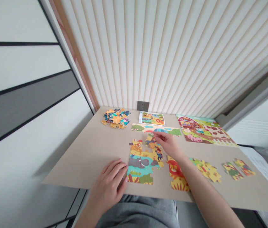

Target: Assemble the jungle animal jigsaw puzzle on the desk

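Observation:
My left hand [112, 182] lies at the front of the table with its fingers extended, fingertips at the left edge of the joined hippo section [140, 163]. Above that section, my right hand [167, 142] pinches a puzzle piece [150, 140] by its upper right side. The held piece is close to the cheetah part [136, 146]; whether they touch is unclear. A joined strip with trees and clouds [138, 127] lies behind. To the right is a lion section [174, 167], partly under my right forearm.
A pile of mixed pieces [116, 118] sits at the back left. A picture card [153, 118] lies by the wall socket [143, 106]. The farm puzzle [204, 130] is back right; yellow pieces [207, 171] and loose pieces [232, 171] lie at the right.

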Available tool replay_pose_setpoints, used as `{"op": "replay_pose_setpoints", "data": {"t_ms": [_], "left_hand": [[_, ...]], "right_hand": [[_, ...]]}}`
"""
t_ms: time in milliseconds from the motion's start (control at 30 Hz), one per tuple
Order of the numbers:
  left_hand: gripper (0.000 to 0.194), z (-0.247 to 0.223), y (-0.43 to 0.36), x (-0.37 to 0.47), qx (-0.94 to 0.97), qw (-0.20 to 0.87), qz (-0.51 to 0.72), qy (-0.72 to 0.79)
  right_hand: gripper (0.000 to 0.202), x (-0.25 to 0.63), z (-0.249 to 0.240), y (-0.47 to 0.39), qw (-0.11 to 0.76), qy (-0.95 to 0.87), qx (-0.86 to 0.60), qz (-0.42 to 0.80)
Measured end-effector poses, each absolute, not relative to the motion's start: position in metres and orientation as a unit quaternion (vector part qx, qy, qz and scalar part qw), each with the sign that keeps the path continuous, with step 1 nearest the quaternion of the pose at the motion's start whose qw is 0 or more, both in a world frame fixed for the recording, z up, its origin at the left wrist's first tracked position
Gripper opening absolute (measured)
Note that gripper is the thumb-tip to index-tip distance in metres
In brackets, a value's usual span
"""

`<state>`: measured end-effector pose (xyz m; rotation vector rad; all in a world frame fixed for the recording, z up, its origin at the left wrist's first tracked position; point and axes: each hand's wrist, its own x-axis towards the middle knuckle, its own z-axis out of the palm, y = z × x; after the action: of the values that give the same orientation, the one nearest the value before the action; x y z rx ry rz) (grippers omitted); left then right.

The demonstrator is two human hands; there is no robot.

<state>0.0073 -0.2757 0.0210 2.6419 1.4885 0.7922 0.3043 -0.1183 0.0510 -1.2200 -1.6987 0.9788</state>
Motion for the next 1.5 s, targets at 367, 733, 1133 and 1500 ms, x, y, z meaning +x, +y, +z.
{"op": "replay_pose_setpoints", "data": {"t_ms": [367, 733, 1133, 1500], "left_hand": [[0.035, 0.025, -0.277, 0.008, 0.845, 0.008, 0.248, 0.474], [0.036, 0.024, -0.276, 0.008, 0.844, 0.005, 0.247, 0.476], [0.035, 0.027, -0.276, 0.009, 0.844, 0.0, 0.257, 0.471], [0.035, 0.026, -0.276, 0.009, 0.844, 0.001, 0.25, 0.474]], "right_hand": [[0.051, 0.314, 0.055, -0.115, 0.454, -0.616, -0.49, 0.418], [0.054, 0.319, 0.052, -0.113, 0.46, -0.621, -0.502, 0.388], [0.049, 0.317, 0.053, -0.115, 0.456, -0.607, -0.489, 0.428], [0.046, 0.317, 0.052, -0.117, 0.452, -0.587, -0.473, 0.477]]}}
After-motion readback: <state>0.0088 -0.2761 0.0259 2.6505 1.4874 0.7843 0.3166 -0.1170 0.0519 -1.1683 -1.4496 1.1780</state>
